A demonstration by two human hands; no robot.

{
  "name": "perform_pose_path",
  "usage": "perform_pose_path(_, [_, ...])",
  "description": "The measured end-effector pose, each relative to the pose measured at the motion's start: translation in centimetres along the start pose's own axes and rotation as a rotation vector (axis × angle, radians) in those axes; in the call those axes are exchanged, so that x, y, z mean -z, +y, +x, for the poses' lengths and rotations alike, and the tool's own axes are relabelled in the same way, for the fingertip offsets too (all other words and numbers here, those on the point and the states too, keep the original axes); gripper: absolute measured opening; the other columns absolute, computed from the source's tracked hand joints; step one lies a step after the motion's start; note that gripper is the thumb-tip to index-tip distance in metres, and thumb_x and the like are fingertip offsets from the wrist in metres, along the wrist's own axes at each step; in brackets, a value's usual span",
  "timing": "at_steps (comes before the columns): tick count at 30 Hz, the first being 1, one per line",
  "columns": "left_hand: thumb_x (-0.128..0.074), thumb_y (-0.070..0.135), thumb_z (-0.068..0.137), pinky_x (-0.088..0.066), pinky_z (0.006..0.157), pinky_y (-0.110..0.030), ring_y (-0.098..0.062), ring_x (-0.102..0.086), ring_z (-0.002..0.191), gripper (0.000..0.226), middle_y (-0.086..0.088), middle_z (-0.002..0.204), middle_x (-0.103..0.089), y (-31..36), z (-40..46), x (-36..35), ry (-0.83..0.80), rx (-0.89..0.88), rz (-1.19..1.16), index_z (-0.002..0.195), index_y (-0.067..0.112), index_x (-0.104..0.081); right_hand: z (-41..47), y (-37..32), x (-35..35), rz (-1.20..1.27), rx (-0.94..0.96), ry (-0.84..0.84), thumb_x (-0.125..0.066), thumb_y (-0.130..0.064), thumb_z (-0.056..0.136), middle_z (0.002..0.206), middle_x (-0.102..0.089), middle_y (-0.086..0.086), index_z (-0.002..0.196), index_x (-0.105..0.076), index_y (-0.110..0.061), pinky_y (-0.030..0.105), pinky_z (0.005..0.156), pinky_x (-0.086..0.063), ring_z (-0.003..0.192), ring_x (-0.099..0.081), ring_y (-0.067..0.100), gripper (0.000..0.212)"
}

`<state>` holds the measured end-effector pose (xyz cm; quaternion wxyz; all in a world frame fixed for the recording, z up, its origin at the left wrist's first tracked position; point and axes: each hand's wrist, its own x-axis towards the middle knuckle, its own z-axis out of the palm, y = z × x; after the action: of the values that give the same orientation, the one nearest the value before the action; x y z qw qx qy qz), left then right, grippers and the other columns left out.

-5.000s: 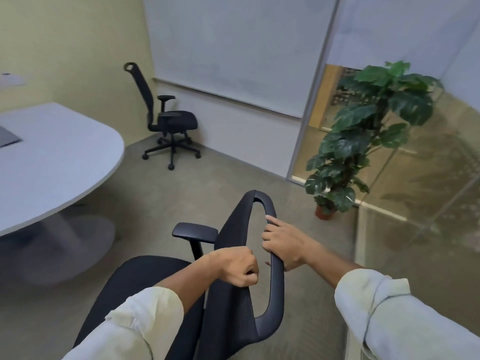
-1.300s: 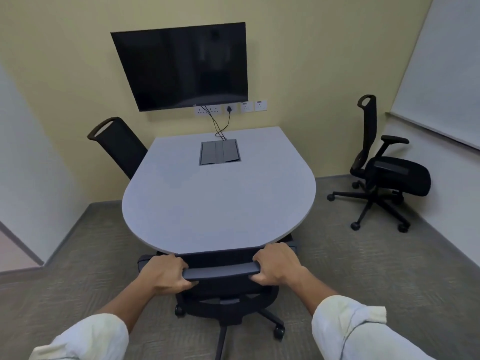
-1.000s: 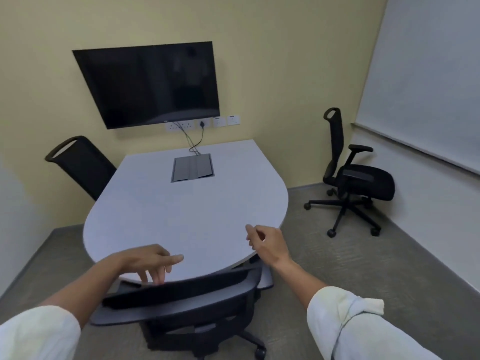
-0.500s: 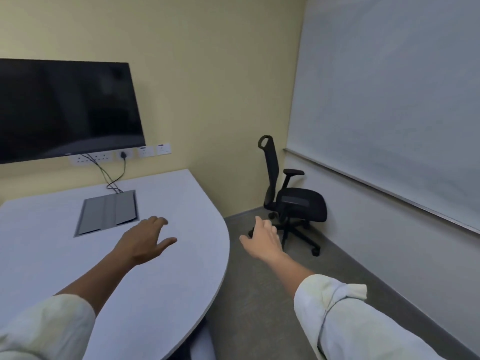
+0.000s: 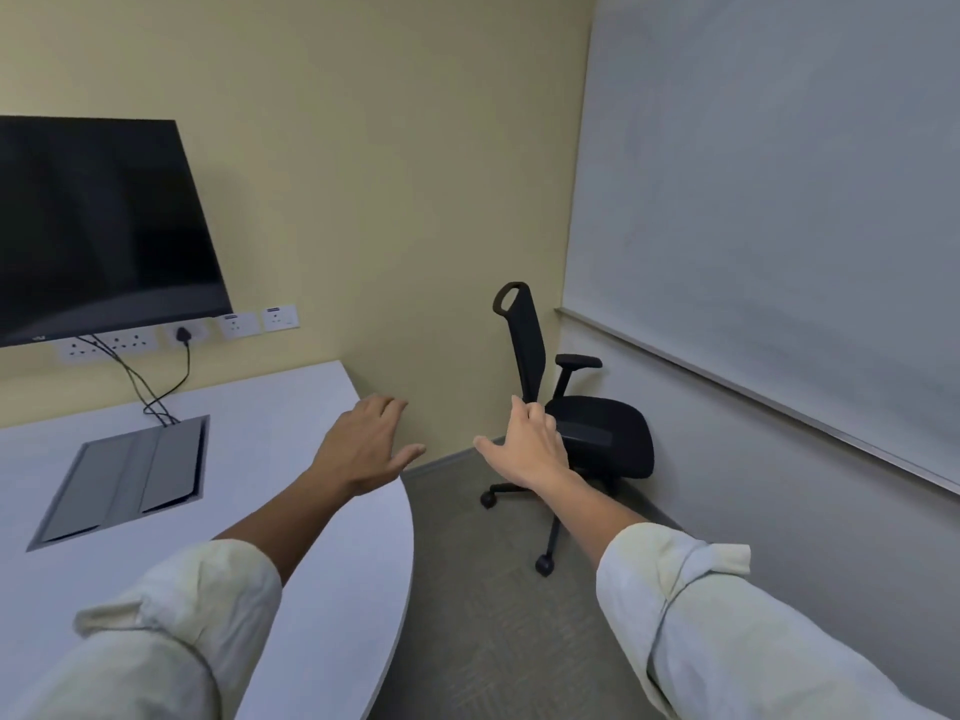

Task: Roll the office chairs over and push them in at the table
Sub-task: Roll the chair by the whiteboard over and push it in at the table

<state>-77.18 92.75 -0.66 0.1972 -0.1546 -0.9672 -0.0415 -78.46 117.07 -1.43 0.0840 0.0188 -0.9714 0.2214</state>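
A black office chair point(image 5: 597, 433) on castors stands in the far right corner, away from the table, its tall mesh back point(image 5: 524, 340) upright. The grey table point(image 5: 291, 491) with a rounded end fills the left foreground. My left hand point(image 5: 366, 444) hovers open above the table's right edge, fingers spread. My right hand point(image 5: 530, 449) is stretched out open in the air, in front of the chair in the picture but apart from it. Neither hand holds anything. The chair pushed in earlier is out of sight.
A black wall screen point(image 5: 98, 231) hangs at the left above a row of sockets point(image 5: 171, 335), with cables running down to a grey hatch point(image 5: 130, 475) in the tabletop. A whiteboard point(image 5: 779, 210) covers the right wall. Carpet floor point(image 5: 493, 589) lies between table and chair.
I let go of the first chair at the table's end and turned right. The corner chair is now nearer the middle of view, and both hands are stretched further forward.
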Motion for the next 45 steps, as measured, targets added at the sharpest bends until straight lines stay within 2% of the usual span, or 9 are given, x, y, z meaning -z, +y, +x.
perform_pose_path(8, [-0.051,0.061,0.092,-0.04,0.104,-0.045,-0.031,-0.042,0.13,0.073,-0.015,0.143,-0.046,3.7,11.8,-3.6,-0.024,0.018,0.039,0.143,0.01,-0.038,11.8,6.3,3.1,-0.047,0.055,-0.011,-0.054,-0.062,0.089,0.155,-0.029,0.016,0.156,-0.015,-0.012,0.047,0.109,-0.034,0.138,-0.031,0.036,0.092])
perform_pose_path(15, [-0.043,0.066,0.093,-0.042,0.103,-0.047,-0.033,-0.044,0.128,0.075,-0.017,0.143,-0.046,2.8,20.4,-7.6,-0.034,0.034,0.032,0.143,0.01,-0.038,20.4,9.5,1.1,-0.012,0.044,-0.051,-0.055,-0.062,0.09,0.153,-0.03,0.015,0.154,-0.018,-0.012,0.048,0.107,-0.036,0.137,-0.032,0.036,0.089])
perform_pose_path(17, [-0.042,0.067,0.092,-0.042,0.103,-0.047,-0.033,-0.044,0.128,0.077,-0.017,0.144,-0.045,1.9,23.1,-9.1,-0.041,0.027,0.034,0.143,0.01,-0.038,23.4,10.0,0.1,0.009,0.041,-0.08,-0.054,-0.062,0.09,0.155,-0.028,0.015,0.155,-0.016,-0.012,0.048,0.108,-0.035,0.139,-0.03,0.036,0.091])
perform_pose_path(22, [-0.056,0.063,0.088,-0.033,0.112,-0.046,-0.033,-0.032,0.14,0.082,-0.015,0.152,-0.036,-2.7,31.1,-12.6,-0.106,-0.087,0.142,0.147,0.013,-0.029,32.1,9.7,-2.6,0.036,0.048,-0.108,-0.053,-0.065,0.089,0.156,-0.022,0.015,0.157,-0.01,-0.012,0.05,0.11,-0.036,0.141,-0.027,0.036,0.095])
perform_pose_path(28, [-0.058,0.073,0.082,-0.031,0.112,-0.048,-0.032,-0.03,0.141,0.097,-0.016,0.155,-0.031,-8.7,41.9,-15.5,-0.138,-0.078,0.034,0.15,0.011,-0.028,44.4,7.7,-4.6,0.076,0.039,-0.057,-0.054,-0.063,0.09,0.155,-0.024,0.017,0.155,-0.013,-0.009,0.047,0.105,-0.037,0.137,-0.029,0.038,0.094])
perform_pose_path(35, [-0.06,0.074,0.079,-0.029,0.114,-0.047,-0.031,-0.027,0.142,0.101,-0.014,0.155,-0.03,-13.3,53.0,-18.8,-0.148,-0.126,0.011,0.15,0.011,-0.027,56.4,6.8,-6.6,0.107,0.001,-0.057,-0.055,-0.059,0.091,0.155,-0.024,0.014,0.155,-0.015,-0.01,0.046,0.104,-0.04,0.139,-0.03,0.035,0.09])
perform_pose_path(42, [-0.044,0.082,0.081,-0.032,0.112,-0.046,-0.028,-0.03,0.141,0.098,-0.01,0.155,-0.033,-16.5,62.1,-23.7,-0.119,-0.068,-0.067,0.149,0.013,-0.03,67.2,6.9,-10.9,0.175,0.021,-0.14,-0.058,-0.046,0.094,0.15,-0.03,0.016,0.15,-0.026,-0.008,0.044,0.099,-0.045,0.134,-0.04,0.034,0.076])
perform_pose_path(45, [-0.038,0.086,0.078,-0.032,0.112,-0.045,-0.027,-0.03,0.141,0.102,-0.009,0.155,-0.033,-17.8,65.6,-25.6,-0.127,-0.051,-0.077,0.149,0.014,-0.031,71.7,7.0,-12.6,0.166,-0.041,-0.137,-0.059,-0.044,0.093,0.144,-0.035,0.015,0.146,-0.029,-0.006,0.043,0.094,-0.048,0.127,-0.045,0.034,0.072])
